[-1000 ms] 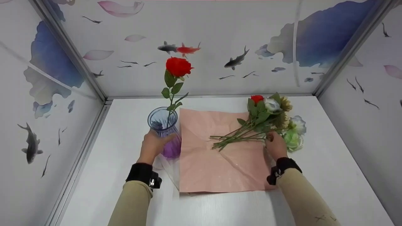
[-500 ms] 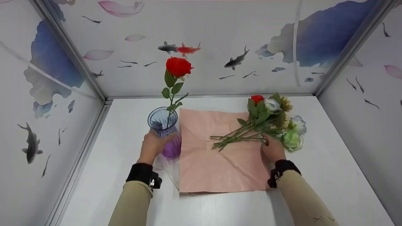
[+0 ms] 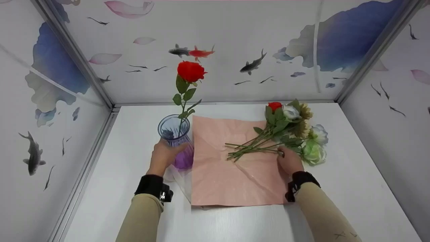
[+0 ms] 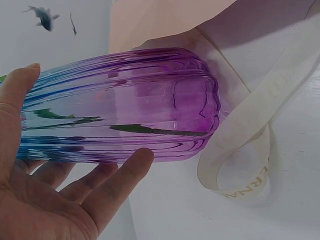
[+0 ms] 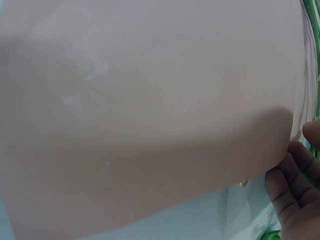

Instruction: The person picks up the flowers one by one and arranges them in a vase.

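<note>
My left hand (image 3: 164, 154) grips a ribbed glass vase (image 3: 184, 158), blue at the rim and purple at the base. In the left wrist view, the thumb lies on one side of the vase (image 4: 150, 95) and the fingers on the other. One red rose (image 3: 191, 71) stands in it, its stem end showing through the glass. My right hand (image 3: 290, 160) pinches a green stem in a loose pile of flowers. At that pile's right lie a pale green flower (image 3: 314, 152) and a white one (image 3: 319, 133). The right wrist view shows the fingers (image 5: 282, 192) at the paper's edge.
Pink wrapping paper (image 3: 231, 181) lies flat on the white table (image 3: 111, 188), under the stems. A second red rose (image 3: 274, 106) and yellow flowers (image 3: 304, 127) top the pile. A pale lettered ribbon (image 4: 235, 145) loops near the vase base. Printed walls surround the table.
My right hand has moved a little left and toward me. The stem at its fingers and the pale green and white flowers shift slightly with it. My left hand and the vase stay still.
</note>
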`<state>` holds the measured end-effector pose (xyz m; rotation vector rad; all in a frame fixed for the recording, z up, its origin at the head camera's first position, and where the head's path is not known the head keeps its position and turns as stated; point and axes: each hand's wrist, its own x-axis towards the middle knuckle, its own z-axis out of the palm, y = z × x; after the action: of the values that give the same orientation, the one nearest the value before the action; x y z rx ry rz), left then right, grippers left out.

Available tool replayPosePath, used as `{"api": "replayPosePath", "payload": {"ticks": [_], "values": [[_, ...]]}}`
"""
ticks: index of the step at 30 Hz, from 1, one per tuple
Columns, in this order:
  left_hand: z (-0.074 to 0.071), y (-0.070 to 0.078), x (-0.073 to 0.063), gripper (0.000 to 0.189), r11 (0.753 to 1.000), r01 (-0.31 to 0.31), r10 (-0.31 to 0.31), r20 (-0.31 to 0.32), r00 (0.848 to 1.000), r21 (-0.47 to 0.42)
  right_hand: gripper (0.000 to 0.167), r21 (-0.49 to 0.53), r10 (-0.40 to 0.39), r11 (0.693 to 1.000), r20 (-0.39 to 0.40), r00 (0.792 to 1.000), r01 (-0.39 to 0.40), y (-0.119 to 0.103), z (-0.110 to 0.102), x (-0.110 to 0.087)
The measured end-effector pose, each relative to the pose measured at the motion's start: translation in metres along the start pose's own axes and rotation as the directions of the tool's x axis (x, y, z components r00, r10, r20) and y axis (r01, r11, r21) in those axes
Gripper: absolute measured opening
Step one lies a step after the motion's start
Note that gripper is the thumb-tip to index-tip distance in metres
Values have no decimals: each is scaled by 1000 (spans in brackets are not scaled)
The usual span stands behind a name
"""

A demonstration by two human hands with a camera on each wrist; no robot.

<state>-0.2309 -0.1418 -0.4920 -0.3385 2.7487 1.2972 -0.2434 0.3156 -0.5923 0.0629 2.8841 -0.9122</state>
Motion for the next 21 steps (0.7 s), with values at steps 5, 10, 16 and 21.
{"api": "replayPosePath", "payload": {"ticks": [5, 10, 16, 21], "values": [[0, 0, 0, 96, 1000, 2, -2, 1, 1000, 7, 38, -7, 16, 1000, -57, 998, -16, -5, -1, -1], [1, -1, 1, 94, 1000, 0, 0, -6, 1000, -1, 36, -58, 32, 997, -150, 988, -41, -11, 0, -2], [1, -2, 1, 92, 1000, 0, 0, -6, 1000, -16, 35, -124, 0, 992, -160, 987, -20, -14, 4, -2], [1, -1, 0, 92, 1000, -11, 11, 1, 1000, -15, 34, -120, -28, 993, -141, 990, 11, -15, 5, -4]]}}
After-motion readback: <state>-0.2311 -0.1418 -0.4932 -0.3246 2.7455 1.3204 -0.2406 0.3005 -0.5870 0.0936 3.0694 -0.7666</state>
